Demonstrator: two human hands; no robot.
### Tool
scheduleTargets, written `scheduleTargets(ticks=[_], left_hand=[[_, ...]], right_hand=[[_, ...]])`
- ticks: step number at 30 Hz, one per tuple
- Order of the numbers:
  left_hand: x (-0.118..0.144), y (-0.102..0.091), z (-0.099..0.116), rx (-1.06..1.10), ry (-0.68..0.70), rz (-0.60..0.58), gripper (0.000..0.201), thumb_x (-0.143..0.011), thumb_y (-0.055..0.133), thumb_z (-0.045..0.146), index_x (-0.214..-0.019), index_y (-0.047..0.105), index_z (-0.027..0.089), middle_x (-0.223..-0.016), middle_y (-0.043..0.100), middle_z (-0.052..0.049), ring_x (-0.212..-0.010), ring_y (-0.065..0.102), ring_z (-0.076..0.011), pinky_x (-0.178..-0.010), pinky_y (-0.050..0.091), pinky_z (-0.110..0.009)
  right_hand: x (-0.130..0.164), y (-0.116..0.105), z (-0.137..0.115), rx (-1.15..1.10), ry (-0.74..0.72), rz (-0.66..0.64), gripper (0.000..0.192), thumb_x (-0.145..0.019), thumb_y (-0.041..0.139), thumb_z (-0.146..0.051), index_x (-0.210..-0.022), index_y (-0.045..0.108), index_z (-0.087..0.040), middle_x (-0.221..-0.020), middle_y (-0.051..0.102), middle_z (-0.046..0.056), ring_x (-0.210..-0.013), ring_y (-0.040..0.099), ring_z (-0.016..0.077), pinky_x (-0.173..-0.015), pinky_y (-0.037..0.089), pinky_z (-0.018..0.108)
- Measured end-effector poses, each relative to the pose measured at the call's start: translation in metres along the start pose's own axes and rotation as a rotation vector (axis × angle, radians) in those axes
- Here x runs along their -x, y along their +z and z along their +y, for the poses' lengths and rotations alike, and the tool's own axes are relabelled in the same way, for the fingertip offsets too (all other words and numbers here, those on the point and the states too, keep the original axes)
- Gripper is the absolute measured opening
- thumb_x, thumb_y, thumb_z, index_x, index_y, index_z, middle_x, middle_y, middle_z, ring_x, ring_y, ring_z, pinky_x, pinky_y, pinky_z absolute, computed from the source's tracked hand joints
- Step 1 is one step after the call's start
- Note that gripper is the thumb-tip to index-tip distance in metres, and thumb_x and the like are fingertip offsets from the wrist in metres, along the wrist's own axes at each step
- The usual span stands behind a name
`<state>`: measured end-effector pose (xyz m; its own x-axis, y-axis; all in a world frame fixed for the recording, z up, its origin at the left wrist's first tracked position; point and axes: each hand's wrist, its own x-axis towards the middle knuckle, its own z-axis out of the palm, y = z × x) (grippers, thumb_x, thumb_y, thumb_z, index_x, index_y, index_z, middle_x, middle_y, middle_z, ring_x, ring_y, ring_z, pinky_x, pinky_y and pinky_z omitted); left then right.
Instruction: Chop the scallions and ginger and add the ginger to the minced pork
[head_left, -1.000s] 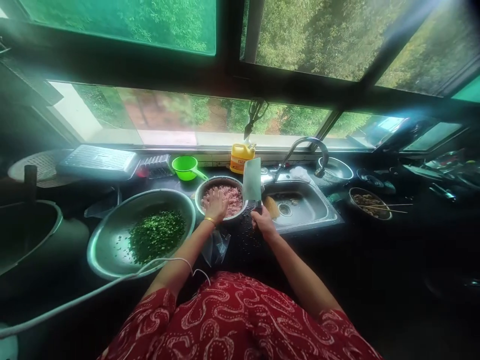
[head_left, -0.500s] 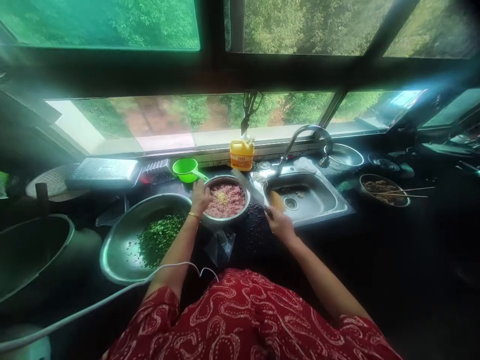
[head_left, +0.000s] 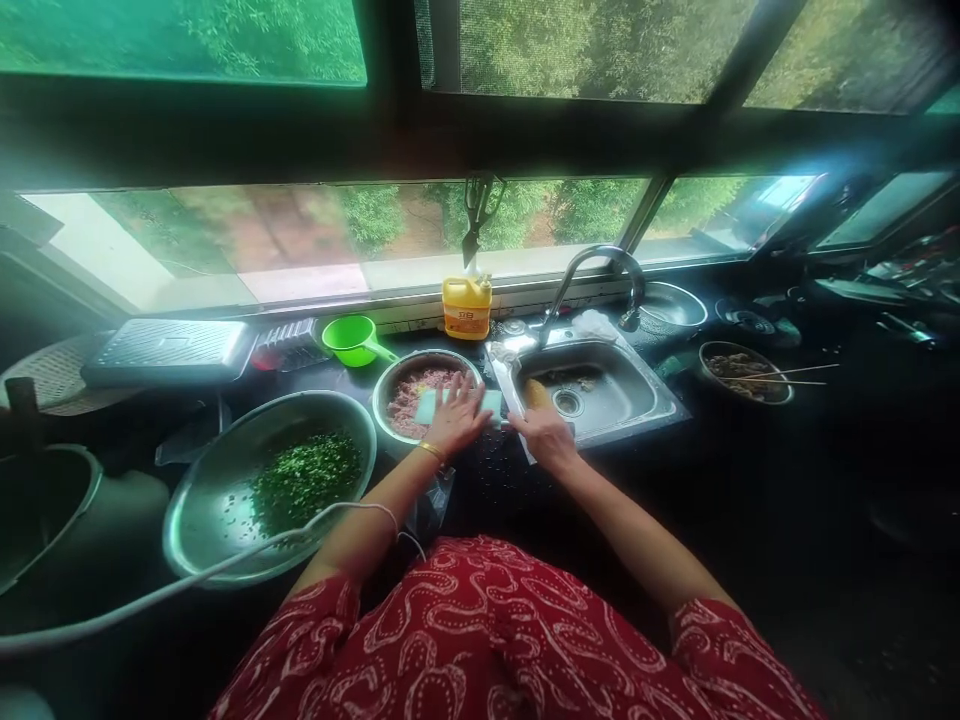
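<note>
Under a broad window (head_left: 300,240), the dark tabletop (head_left: 491,480) is holding, at far left, a metal basin (head_left: 214,500) where greens (head_left: 304,485) are lying, seemingly chopped already and apart from the minced meat (head_left: 409,390). That meat is sitting in the next bowl (head_left: 382,402), a yellowish patch (head_left: 424,387) apparently not blended in, while the left hand (head_left: 455,420) is spreading open over the cleaver (head_left: 491,403) above it; the right hand (head_left: 547,440) is gripping the handle beside the sink (head_left: 622,395).

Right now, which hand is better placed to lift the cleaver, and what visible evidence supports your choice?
Probably the right hand: it grips the cleaver, while the left hand is spread over the blade above the minced meat.
</note>
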<state>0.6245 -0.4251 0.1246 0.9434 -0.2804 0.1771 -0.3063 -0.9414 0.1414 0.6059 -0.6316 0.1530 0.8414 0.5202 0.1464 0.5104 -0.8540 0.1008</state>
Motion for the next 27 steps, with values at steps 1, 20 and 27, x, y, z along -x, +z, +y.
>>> scheduleTargets(ticks=[1,20,27], left_hand=[[-0.003,0.002,-0.011,0.011,-0.04,-0.012,0.062,-0.092,0.028,0.052,-0.147,0.031,0.022,-0.156,0.017,-0.009,-0.144,0.004,-0.0286,-0.114,0.001,-0.054],[-0.029,0.02,-0.068,0.222,-0.343,0.271,0.049,-0.082,0.044,0.03,-0.126,0.053,0.01,-0.135,0.048,-0.02,-0.129,0.041,-0.0325,-0.106,0.032,-0.049],[-0.03,0.024,-0.042,0.283,-0.184,0.361,0.042,-0.086,0.041,0.035,-0.118,0.058,0.013,-0.129,0.054,-0.016,-0.127,0.044,-0.0271,-0.108,0.033,-0.044]], right_hand=[[0.004,-0.001,0.006,-0.019,0.029,-0.026,0.038,-0.097,0.03,-0.024,-0.119,0.061,-0.026,-0.082,0.062,0.009,-0.077,0.049,0.018,-0.068,0.026,0.031],[0.04,0.055,0.13,-0.431,0.802,-0.198,0.041,-0.088,0.045,-0.033,-0.128,0.05,-0.024,-0.105,0.068,0.007,-0.093,0.062,0.021,-0.073,0.04,0.027],[-0.053,0.082,0.132,-0.571,0.739,-0.245,0.04,-0.09,0.038,-0.025,-0.128,0.046,-0.019,-0.112,0.066,0.011,-0.1,0.061,0.0224,-0.08,0.042,0.03]])
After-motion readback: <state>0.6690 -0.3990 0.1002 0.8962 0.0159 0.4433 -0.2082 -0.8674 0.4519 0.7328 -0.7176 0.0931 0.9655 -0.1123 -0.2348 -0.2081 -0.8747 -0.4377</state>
